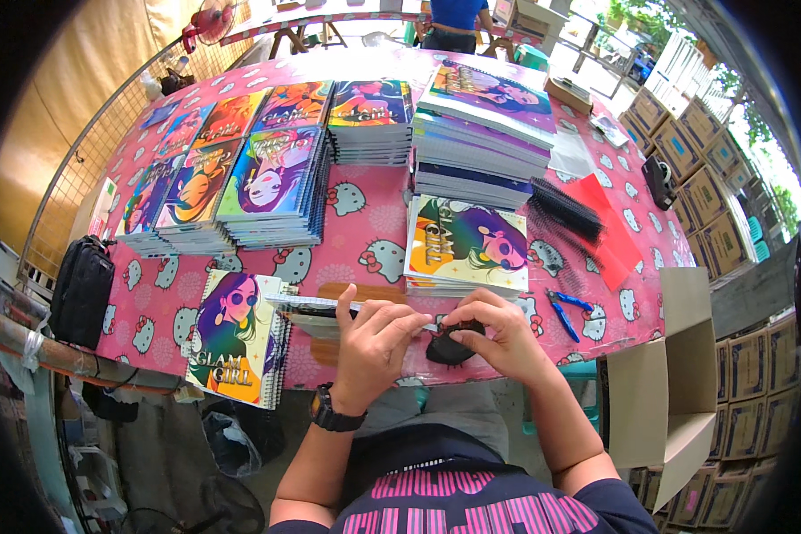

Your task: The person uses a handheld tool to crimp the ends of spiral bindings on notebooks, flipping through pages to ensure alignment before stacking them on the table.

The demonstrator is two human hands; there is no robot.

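Directly before me, my left hand (378, 340) grips a notebook (316, 307) seen edge-on, its fingers curled and the fingertips pinched at the right end. My right hand (498, 336) is closed with thumb and fingers together, close to the left fingertips. Beneath its fingers lies a dark rounded object (449, 349), partly covered; what the fingers pinch is too small to tell. A wooden board (329, 351) shows under the notebook. To the left, a spiral-bound notebook (227, 343) with an illustrated cover sits at the table's near edge.
Notebook stacks (271, 191) fill the back left; a taller stack (481, 142) and a lower one (467, 245) stand centre-right. Black binding coils (568, 212) lie on a red sheet (610, 240), near blue-handled pliers (563, 313). An open carton (641, 400) stands right, a black case (82, 289) left.
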